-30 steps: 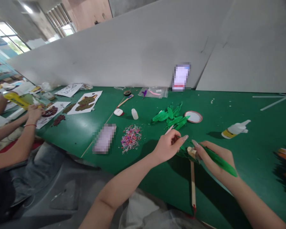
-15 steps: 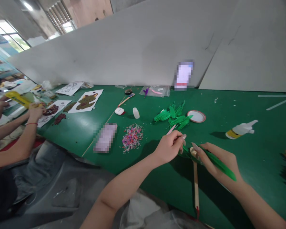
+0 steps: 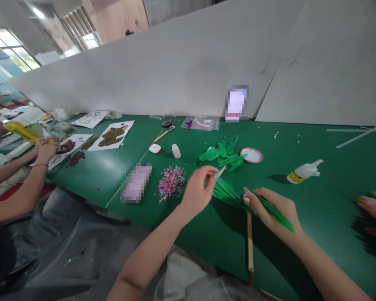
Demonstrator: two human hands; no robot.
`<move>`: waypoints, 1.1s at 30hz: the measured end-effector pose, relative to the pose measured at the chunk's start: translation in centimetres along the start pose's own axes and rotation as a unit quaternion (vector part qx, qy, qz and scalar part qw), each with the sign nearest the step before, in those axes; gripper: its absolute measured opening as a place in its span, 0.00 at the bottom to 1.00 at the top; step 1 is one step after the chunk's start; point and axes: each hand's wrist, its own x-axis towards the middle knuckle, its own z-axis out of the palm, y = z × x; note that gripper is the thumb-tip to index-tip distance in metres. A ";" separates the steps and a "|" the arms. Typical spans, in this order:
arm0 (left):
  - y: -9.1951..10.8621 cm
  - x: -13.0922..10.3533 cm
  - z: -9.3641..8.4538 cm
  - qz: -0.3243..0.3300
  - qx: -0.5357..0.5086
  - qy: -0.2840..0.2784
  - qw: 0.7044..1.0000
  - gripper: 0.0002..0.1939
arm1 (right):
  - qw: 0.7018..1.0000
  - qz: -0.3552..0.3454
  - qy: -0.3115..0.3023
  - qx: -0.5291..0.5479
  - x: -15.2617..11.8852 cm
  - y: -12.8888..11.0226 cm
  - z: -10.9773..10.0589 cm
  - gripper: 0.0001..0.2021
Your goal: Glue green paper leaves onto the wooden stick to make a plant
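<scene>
My right hand (image 3: 274, 207) is closed round a green leafy piece (image 3: 227, 194), whose strands spread to the left and also pass back over the hand. A wooden stick (image 3: 250, 242) with a red tip hangs below the fingers, and a small pale knob shows at its top. My left hand (image 3: 200, 188) is at the left end of the leaves, fingers bent together, with a thin pink pointed tool (image 3: 221, 171) sticking out from them. Behind the hands lies a pile of loose green leaves (image 3: 222, 154), beside a round white lid (image 3: 252, 155) with a red rim.
Colourful bits (image 3: 171, 182), a blurred phone (image 3: 137, 183) and a small white bottle (image 3: 176, 151) lie left. A glue bottle (image 3: 304, 172) stands right. Another phone (image 3: 236, 103) leans on the grey board. Another person's hands (image 3: 46, 149) work at far left.
My left hand has moved left, away from my right hand, and more of the green leaves shows between them. The view has shifted slightly.
</scene>
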 end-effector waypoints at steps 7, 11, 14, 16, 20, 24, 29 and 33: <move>-8.9 -3.4 -11.0 -0.243 0.448 0.157 0.846 0.42 | 0.999 -0.012 -0.008 0.037 0.3 -0.5 -0.1 0.09; -11.7 -2.8 -13.0 -0.353 0.423 0.055 0.833 0.42 | 0.999 -0.017 -0.007 0.050 0.4 -0.3 0.1 0.11; -12.2 -1.7 -12.8 -0.364 0.398 0.060 0.840 0.40 | 0.999 -0.015 0.001 0.052 0.5 -0.3 0.2 0.13; -12.5 -1.5 -12.5 -0.373 0.395 0.068 0.837 0.41 | 0.999 -0.014 0.001 0.050 0.7 -0.3 0.1 0.14; -13.4 -2.0 -11.9 -0.287 0.495 0.076 0.816 0.36 | 0.999 -0.013 0.018 0.050 0.9 -0.3 0.2 0.17; -14.1 -2.1 -11.9 -0.283 0.507 0.038 0.814 0.34 | 0.998 -0.011 0.016 0.065 1.0 -0.1 0.4 0.17; -15.6 -1.3 -12.1 -0.344 0.510 0.054 0.787 0.33 | 0.996 -0.006 0.035 0.086 1.1 -0.1 0.4 0.18; -16.5 -1.6 -12.9 -0.306 0.461 0.061 0.831 0.37 | 0.991 0.002 0.045 0.125 1.2 -0.1 0.5 0.18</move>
